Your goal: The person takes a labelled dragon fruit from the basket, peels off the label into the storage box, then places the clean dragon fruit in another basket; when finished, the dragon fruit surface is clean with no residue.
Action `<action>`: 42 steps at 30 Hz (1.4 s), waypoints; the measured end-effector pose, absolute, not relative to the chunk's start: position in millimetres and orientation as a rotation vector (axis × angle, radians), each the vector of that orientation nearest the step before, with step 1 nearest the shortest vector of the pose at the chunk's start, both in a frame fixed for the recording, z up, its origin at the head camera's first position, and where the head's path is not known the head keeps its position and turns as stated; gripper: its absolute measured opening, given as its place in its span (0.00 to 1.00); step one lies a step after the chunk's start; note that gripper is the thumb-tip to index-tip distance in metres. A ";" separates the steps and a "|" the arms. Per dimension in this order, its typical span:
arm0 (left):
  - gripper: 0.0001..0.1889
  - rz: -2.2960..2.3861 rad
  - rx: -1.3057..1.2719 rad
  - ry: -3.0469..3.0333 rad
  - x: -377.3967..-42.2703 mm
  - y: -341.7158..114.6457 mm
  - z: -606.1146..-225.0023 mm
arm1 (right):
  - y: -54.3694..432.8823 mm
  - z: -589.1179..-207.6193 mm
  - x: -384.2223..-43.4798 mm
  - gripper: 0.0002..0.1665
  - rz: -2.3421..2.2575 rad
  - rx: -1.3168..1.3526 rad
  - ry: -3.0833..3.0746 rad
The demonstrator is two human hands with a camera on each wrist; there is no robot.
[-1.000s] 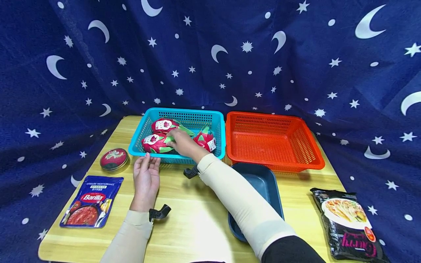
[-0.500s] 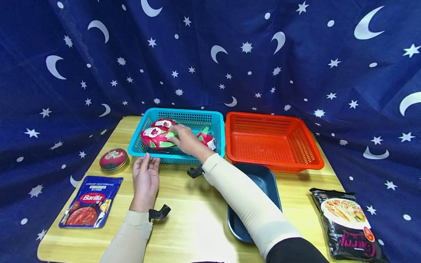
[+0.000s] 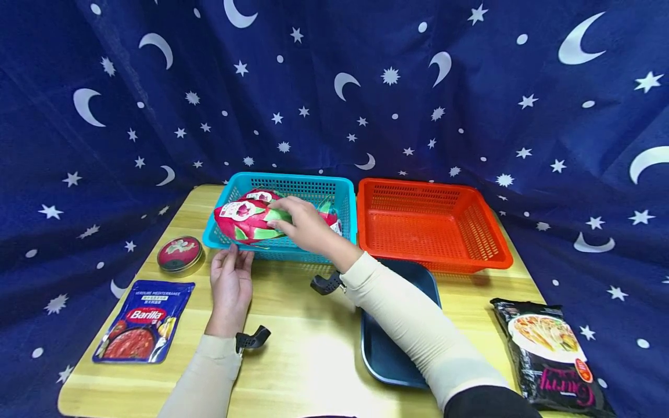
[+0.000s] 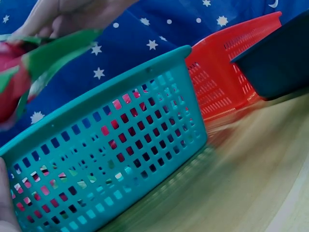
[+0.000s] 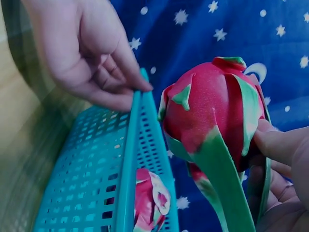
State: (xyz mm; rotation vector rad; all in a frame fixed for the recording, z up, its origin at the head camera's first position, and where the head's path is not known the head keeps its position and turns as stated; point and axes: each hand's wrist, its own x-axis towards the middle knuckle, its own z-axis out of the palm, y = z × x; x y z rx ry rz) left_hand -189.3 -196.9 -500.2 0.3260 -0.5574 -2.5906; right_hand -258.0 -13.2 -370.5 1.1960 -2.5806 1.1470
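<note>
Head view, right hand [image 3: 308, 228] clamped on a dragon fruit [image 3: 247, 223] over the blue basket [image 3: 292, 255], left hand [image 3: 231, 284] pinching that basket's near rim [image 5: 131, 154], red basket [image 3: 418, 226] alongside.

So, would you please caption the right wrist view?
Right hand holding round red dragon fruit, left hand at turquoise plastic basket.

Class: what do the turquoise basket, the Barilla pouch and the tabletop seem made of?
Turquoise basket: probably moulded plastic, satin; smooth rim, regular holes.
Barilla pouch: perhaps plastic or foil film, slightly glossy; thin, flat edges.
Tabletop: wood or printed laminate, fairly glossy; visible grain, bright glare.
</note>
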 end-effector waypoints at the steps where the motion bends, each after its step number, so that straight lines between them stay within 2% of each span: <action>1: 0.06 -2.588 0.332 -0.555 -189.0 -196.8 -500.6 | -9.5 -369.3 -253.8 0.22 1.162 1.197 -2.585; 4: 0.04 -2.583 0.347 -0.560 -187.9 -196.3 -501.4 | 1.5 -368.0 -242.1 0.22 1.173 1.200 -2.607; 11: 0.09 -2.596 0.298 -0.521 -185.9 -196.4 -500.4 | 27.8 -372.6 -219.5 0.20 1.196 1.277 -2.594; 15: 0.06 -2.598 0.332 -0.600 -185.2 -197.9 -499.7 | 41.7 -379.9 -208.8 0.20 1.174 1.333 -2.599; 21: 0.13 -2.610 0.431 -0.683 -184.5 -201.6 -501.3 | 57.9 -397.7 -198.5 0.18 1.152 1.401 -2.651; 30: 0.11 -2.609 0.322 -0.577 -187.0 -198.8 -503.7 | 70.4 -414.8 -196.0 0.17 1.107 1.419 -2.837; 42: 0.08 -2.608 0.300 -0.549 -186.9 -196.2 -500.9 | 72.5 -429.1 -201.8 0.17 1.106 1.403 -2.915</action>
